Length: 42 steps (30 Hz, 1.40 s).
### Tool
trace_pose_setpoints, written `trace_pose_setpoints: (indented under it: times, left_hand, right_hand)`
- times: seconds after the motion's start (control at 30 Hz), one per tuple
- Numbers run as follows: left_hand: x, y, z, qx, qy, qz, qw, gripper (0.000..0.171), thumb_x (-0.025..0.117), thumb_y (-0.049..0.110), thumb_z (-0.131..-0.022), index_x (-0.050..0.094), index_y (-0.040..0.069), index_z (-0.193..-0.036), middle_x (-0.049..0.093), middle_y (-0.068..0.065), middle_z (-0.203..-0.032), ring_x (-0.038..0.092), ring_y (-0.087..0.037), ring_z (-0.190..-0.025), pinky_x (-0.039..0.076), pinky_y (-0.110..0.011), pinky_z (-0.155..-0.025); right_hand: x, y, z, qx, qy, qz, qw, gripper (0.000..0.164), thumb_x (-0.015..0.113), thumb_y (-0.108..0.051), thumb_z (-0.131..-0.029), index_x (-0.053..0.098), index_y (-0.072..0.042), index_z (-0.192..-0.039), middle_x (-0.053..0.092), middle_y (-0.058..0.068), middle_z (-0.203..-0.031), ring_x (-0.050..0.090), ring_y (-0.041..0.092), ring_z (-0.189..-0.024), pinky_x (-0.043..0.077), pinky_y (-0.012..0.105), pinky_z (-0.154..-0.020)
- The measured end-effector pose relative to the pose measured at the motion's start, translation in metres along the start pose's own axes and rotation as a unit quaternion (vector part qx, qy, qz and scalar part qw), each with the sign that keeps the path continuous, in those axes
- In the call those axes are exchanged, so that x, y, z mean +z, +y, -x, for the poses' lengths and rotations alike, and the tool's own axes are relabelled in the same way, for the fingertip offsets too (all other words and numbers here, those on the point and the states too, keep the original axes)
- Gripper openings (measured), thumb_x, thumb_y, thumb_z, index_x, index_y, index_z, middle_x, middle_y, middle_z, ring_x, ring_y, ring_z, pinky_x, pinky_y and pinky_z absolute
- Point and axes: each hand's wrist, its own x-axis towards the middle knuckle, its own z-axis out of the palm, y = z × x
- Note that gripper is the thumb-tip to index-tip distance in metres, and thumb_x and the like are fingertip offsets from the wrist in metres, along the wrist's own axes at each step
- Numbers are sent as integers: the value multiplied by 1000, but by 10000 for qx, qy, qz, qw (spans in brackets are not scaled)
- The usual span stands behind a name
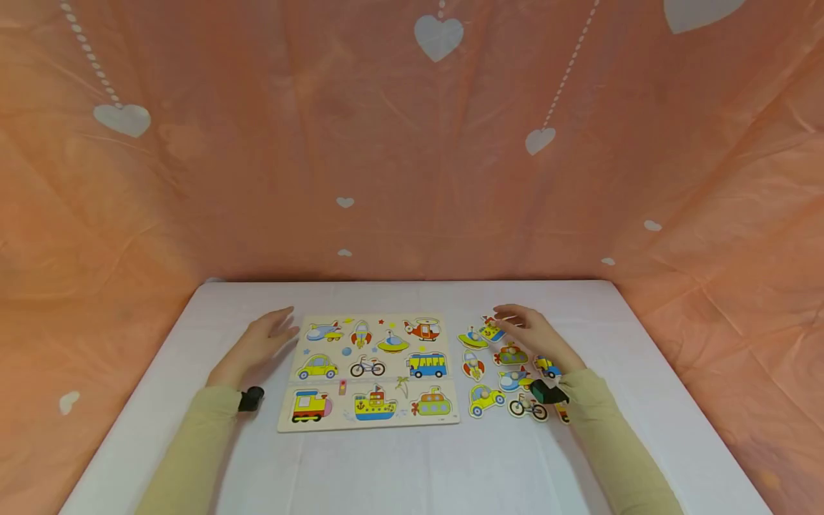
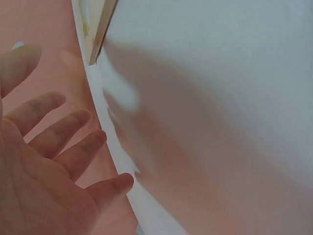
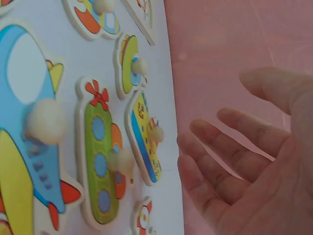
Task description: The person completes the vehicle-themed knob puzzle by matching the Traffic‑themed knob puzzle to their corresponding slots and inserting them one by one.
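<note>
Left hand (image 1: 257, 345) held beside puzzle board (image 1: 394, 366), right hand (image 1: 533, 333) near far-side boat piece (image 1: 491, 331); fingers loosely apart, nothing gripped. Boat probably best lifted by knob (image 3: 155, 133).

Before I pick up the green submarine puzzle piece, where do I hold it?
Pinch its round knob, probably best from straight above with your right hand, which is nearer. The green submarine puzzle piece lies flat with the knob sticking up, and its edge is thin.
</note>
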Motion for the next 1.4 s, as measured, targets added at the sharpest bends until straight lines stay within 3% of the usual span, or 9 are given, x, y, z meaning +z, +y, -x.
trace_pose_setpoints:
  times: [0.13, 0.4, 0.67, 0.87, 1.4]
  left_hand:
    - [1, 4, 1, 40, -44, -143, 9999, 63, 49, 35, -90, 24, 6, -140, 21, -20, -142, 14, -40, -129, 15, -56, -101]
    - [6, 6, 3, -161, -233, -172, 9995, 65, 50, 37, -89, 21, 12, -142, 15, -16, -146, 7, -38, -131, 5, -58, -101]
    - [13, 2, -2, -78, -222, -691, 9973, 67, 50, 41, -88, 23, 11, -141, 17, -18, -145, 7, -39, -131, -3, -60, -99]
    - [15, 3, -1, -51, -295, -700, 9971, 67, 50, 40, -88, 22, 12, -142, 15, -17, -145, 5, -39, -131, -6, -60, -98]
    - [16, 8, -4, -101, -355, -1226, 9918, 67, 50, 42, -88, 24, 10, -141, 13, -23, -144, 4, -43, -130, -4, -63, -97]
  right_hand:
    - [6, 5, -2, 59, -95, -207, 9997, 38, 55, -20, -89, 50, -3, -123, 58, 13, -113, 55, 24, -96, 47, 39, -79]
    - [16, 2, -3, 184, -267, -469, 9984, 39, 54, -22, -90, 49, -3, -123, 56, 15, -114, 55, 33, -94, 51, 43, -67]
    - [23, 7, -7, 179, -253, -476, 9984, 40, 57, -21, -88, 50, -4, -123, 58, 12, -110, 58, 27, -91, 52, 36, -65]
    - [29, 9, -9, 301, -384, -621, 9969, 40, 59, -18, -86, 50, -5, -123, 58, 10, -109, 58, 22, -90, 51, 33, -67]
    - [33, 10, -11, 556, -395, -766, 9947, 39, 61, -16, -85, 51, -5, -121, 58, 12, -107, 57, 25, -92, 51, 36, -69]
